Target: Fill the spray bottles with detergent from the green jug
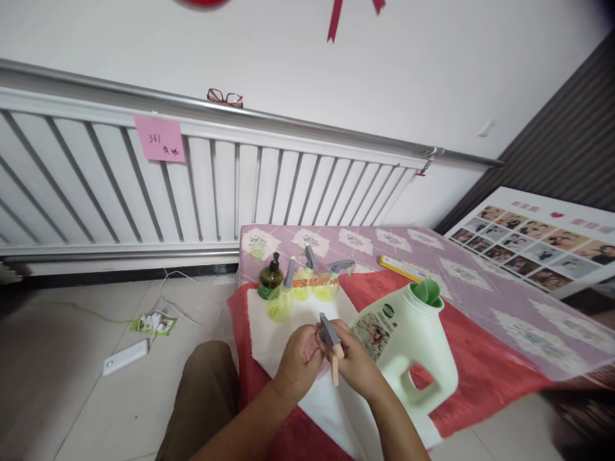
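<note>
Between my hands is a pinkish clear spray bottle (323,366) with a grey and peach trigger head (328,333). My left hand (298,360) is wrapped round the bottle's body near the neck. Closed about the trigger head is my right hand (354,358). Whether the head is fully seated cannot be seen, as fingers cover the neck. Just beyond stand a spray bottle with yellow liquid (279,305), two more like it (302,291) (327,292), and a dark green pump bottle (270,276). A large pale green jug (418,339), its mouth holding a green cap (425,292), stands right of my hands.
A white cloth (269,339) lies over a red cloth (485,358) on the table with a patterned purple cover (461,282). A yellow box (402,267) lies behind the jug. A radiator (307,186) runs along the wall. On the floor are a white power bank (125,357) and cables.
</note>
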### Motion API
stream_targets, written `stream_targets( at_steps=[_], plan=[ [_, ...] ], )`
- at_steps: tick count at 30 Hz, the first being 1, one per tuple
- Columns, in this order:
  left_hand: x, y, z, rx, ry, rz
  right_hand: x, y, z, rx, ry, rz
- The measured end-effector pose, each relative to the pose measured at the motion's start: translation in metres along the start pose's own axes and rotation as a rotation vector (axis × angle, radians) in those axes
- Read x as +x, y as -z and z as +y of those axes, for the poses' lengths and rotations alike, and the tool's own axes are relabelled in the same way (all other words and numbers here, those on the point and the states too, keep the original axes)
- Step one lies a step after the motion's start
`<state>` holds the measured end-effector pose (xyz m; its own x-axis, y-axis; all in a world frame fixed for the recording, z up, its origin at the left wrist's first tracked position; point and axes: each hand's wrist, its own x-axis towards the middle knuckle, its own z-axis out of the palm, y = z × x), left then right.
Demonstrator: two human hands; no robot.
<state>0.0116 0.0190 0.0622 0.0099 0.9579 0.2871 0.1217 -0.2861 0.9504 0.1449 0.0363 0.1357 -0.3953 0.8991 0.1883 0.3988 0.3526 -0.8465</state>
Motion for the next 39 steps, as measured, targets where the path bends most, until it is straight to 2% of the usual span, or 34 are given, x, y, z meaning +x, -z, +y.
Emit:
stream_targets(
  at_steps=[15, 29, 34, 39],
  plan=[
    [-0.001, 0.0, -0.003, 0.013, -0.04, 0.001, -0.001, 0.014, 0.002, 0.016, 0.065, -0.113],
    [-0.001, 0.002, 0.001, 0.024, 0.002, -0.001, 0.005, 0.018, 0.0, -0.051, 0.062, -0.148],
    [-0.001, 0.002, 0.001, 0.015, 0.014, 0.011, 0.005, 0.015, 0.0, -0.051, 0.056, -0.127],
    [-0.002, 0.001, 0.0, 0.016, 0.005, 0.014, -0.001, 0.007, 0.007, -0.047, 0.03, -0.035]
  ],
)
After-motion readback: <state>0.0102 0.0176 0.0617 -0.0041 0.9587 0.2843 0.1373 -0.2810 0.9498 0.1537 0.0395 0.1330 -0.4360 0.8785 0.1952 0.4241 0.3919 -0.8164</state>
